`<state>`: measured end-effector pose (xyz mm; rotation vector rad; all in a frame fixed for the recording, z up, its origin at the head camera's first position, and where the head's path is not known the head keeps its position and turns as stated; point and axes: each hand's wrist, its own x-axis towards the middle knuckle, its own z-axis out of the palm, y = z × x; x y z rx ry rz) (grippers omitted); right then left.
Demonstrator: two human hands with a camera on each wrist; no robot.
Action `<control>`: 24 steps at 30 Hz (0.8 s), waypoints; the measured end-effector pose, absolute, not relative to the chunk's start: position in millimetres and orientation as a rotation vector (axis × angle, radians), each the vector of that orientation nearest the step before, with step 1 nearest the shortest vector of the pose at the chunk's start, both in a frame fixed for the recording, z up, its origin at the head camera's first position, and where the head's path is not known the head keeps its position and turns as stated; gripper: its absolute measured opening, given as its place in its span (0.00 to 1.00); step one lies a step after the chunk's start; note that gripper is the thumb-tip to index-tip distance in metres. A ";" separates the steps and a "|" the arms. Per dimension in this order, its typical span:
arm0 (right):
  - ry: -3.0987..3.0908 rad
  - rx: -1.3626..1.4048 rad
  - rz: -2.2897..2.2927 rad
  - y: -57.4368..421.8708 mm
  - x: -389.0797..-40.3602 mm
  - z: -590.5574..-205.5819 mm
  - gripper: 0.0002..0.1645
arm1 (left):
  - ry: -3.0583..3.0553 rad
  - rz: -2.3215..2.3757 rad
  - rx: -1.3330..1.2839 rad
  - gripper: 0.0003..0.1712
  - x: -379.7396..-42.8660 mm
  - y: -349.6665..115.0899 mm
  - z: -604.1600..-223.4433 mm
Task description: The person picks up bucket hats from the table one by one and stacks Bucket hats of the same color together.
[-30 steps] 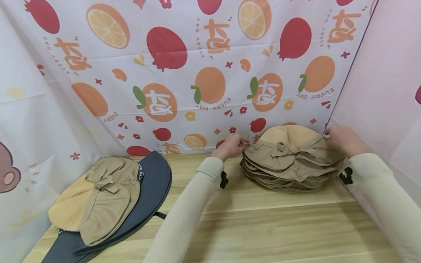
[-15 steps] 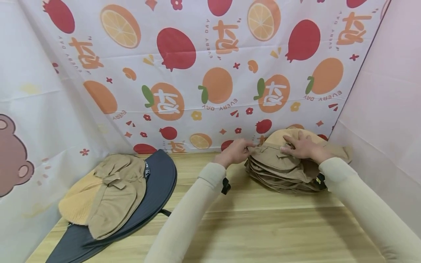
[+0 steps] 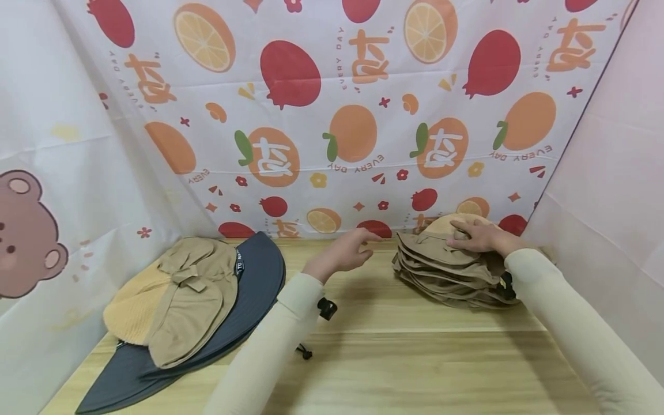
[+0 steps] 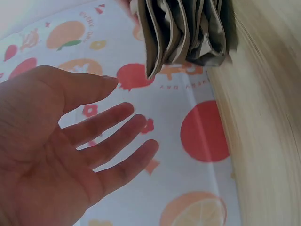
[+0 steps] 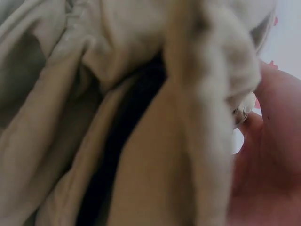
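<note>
A stack of tan sun hats point(image 3: 441, 271) with layered cloth brims sits on the right of the table, against the back cloth. On the top hat my right hand point(image 3: 479, 237) pinches the fabric near the middle of the crown and brim; in the right wrist view, blurred tan folds point(image 5: 155, 155) hide most of its fingers. My left hand point(image 3: 349, 251) hovers left of the stack with its fingers apart and nothing in them. The left wrist view shows its bare palm point(image 4: 51, 165), and the stack's brim edges point(image 4: 183, 33) beyond the fingertips.
At the left, a tan hat with a bow point(image 3: 192, 305) and straw-coloured crown lies over dark navy hats point(image 3: 264, 276). A black cord toggle point(image 3: 305, 351) rests on the wooden table point(image 3: 415, 363). Fruit-printed cloth point(image 3: 353, 173) closes off the back, with pale cloth at both sides.
My right hand has moved from the stack's right edge onto the top hat. The left hand has let go of the brim's left edge and drawn back leftward.
</note>
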<state>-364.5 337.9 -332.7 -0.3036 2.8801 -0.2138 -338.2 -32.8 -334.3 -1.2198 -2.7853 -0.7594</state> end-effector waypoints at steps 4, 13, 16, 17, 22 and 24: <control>2.871 -0.331 -0.234 343.7 -365.1 -335.0 0.52 | -2.759 -0.701 -1.243 0.21 -326.8 -50.2 -335.6; 2.852 -0.387 -0.278 353.5 -367.0 -340.1 0.52 | -2.776 -0.670 -1.228 0.22 -303.1 -84.7 -340.7; 2.847 -0.382 -0.269 354.3 -366.7 -339.6 0.52 | -2.799 -0.690 -1.180 0.22 -300.0 -96.2 -344.5; 2.847 -0.382 -0.265 354.0 -366.6 -339.4 0.53 | -2.809 -0.701 -1.162 0.22 -299.3 -100.7 -345.5; 2.873 -0.383 -0.229 349.5 -366.3 -338.5 0.52 | -2.831 -0.753 -1.084 0.21 -294.0 -134.2 -345.2; 2.891 -0.382 -0.207 346.5 -365.4 -338.1 0.52 | -2.824 -0.744 -1.048 0.20 -291.7 -154.1 -343.8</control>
